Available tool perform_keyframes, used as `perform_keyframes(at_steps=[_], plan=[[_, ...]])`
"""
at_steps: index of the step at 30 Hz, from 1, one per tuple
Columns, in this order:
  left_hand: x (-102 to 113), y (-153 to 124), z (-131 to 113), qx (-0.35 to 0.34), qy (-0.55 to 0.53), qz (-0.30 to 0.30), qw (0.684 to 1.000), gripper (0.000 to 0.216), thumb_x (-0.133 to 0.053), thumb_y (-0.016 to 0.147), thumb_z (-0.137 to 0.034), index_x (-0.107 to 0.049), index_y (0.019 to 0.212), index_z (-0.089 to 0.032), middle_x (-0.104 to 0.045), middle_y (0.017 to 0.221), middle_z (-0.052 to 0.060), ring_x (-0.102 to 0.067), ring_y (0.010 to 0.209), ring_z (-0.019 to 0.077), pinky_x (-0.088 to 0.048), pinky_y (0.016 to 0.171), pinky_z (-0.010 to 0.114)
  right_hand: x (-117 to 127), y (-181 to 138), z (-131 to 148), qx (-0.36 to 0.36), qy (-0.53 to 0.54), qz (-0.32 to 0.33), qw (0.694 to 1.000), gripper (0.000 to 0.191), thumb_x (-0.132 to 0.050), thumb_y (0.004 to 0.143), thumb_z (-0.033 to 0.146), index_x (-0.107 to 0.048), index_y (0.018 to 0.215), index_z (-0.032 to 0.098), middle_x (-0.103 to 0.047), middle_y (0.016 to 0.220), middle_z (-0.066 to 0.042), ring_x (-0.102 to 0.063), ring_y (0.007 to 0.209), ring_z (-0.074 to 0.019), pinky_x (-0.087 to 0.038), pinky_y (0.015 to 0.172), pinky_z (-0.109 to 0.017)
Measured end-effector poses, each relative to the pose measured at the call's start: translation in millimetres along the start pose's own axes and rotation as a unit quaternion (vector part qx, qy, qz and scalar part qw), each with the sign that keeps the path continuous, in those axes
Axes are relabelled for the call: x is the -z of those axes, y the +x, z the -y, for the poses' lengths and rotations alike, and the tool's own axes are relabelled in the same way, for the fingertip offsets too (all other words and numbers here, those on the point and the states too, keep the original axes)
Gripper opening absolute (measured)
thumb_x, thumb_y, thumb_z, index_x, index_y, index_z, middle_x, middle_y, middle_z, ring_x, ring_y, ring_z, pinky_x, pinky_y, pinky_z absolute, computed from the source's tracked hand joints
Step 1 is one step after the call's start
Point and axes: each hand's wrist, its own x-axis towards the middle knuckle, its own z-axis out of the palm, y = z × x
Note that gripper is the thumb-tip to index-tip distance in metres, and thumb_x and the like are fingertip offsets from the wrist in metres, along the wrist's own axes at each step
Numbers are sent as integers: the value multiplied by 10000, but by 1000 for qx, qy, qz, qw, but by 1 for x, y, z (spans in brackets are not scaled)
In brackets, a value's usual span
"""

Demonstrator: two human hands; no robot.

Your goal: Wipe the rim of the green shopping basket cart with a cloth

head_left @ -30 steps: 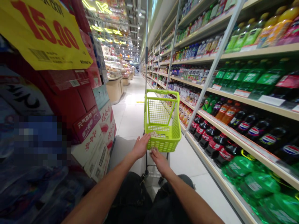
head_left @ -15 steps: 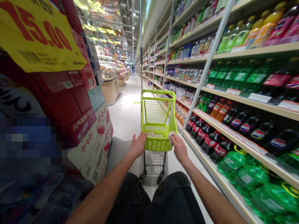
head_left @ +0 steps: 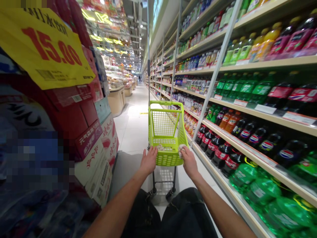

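The left hand is loosely open, its fingers extended and laid against the near left corner of a lime-green shopping basket; how firmly they press cannot be told. The right hand is closed on a crumpled whitish cloth, which touches the basket's near right corner. A second whitish wad, apparently cloth too, lies inside the basket close to the left fingertips. The basket sits upright on a dark wheeled frame, just beyond the person's knees, and a thin pole rises along its left side.

Underneath is a pale tiled floor, with a shadow left of the frame. Along the right run beige shelves filled with bottled drinks; large green bottles stand on the lowest level, nearest the person. On the left, stacked cartons rise beneath a yellow sign reading 15.00. Farther down the aisle are wood-fronted counters of goods, under yellow-green lit letters.
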Motion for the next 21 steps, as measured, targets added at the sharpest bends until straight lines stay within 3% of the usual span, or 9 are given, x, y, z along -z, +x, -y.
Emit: perform_keyframes(at_steps=[3,6,9,13,16,19,21], plan=[[1,0,1,-2,0,0,1000,640,-286,715,4,-270,1341,-129,-255,1436,64,-180,1330,190,-171,1054,515,-10,9,19,17,10,22,1000,468,-504,713,70,-517,1178,123,-433,1305,-167,-365,1233,-248,-347,984,-424],[2,-1,5,2,8,-7,1000,624,-283,723,1,-293,1331,-137,-279,1426,69,-206,1323,193,-180,1048,523,-22,21,33,43,1,57,997,542,-559,687,82,-491,1215,179,-425,1320,-151,-389,1213,-262,-343,969,-457],[2,-4,13,8,8,-13,1000,612,-275,729,2,-313,1322,-145,-295,1420,73,-221,1318,194,-182,1045,525,-9,22,9,61,-20,88,994,416,-476,759,68,-564,1125,244,-524,1241,-98,-481,1132,-227,-351,945,-462],[0,-9,17,8,-4,-22,1000,602,-284,736,-11,-309,1325,-135,-296,1419,79,-210,1322,201,-173,1050,517,15,6,-25,10,-46,19,999,379,-413,789,72,-582,1100,207,-549,1207,-107,-467,1148,-227,-327,958,-466],[-3,-12,12,1,0,-33,999,609,-294,736,-17,-297,1332,-141,-293,1421,84,-201,1324,208,-174,1048,516,2,-3,2,4,-13,-1,1000,419,-410,759,49,-573,1117,196,-535,1222,-112,-457,1157,-219,-338,957,-447],[-6,-15,2,-20,7,-45,999,601,-290,744,-29,-291,1336,-140,-293,1421,79,-198,1324,214,-171,1046,528,-22,-4,39,76,32,21,996,445,-403,748,22,-579,1111,209,-514,1251,-99,-430,1185,-195,-338,966,-414],[-8,-17,-6,-26,7,-58,998,595,-277,750,-27,-300,1332,-146,-289,1423,68,-202,1323,212,-166,1045,537,-22,-5,39,100,26,25,994,448,-392,753,12,-586,1098,222,-514,1252,-88,-416,1196,-189,-327,969,-414]])
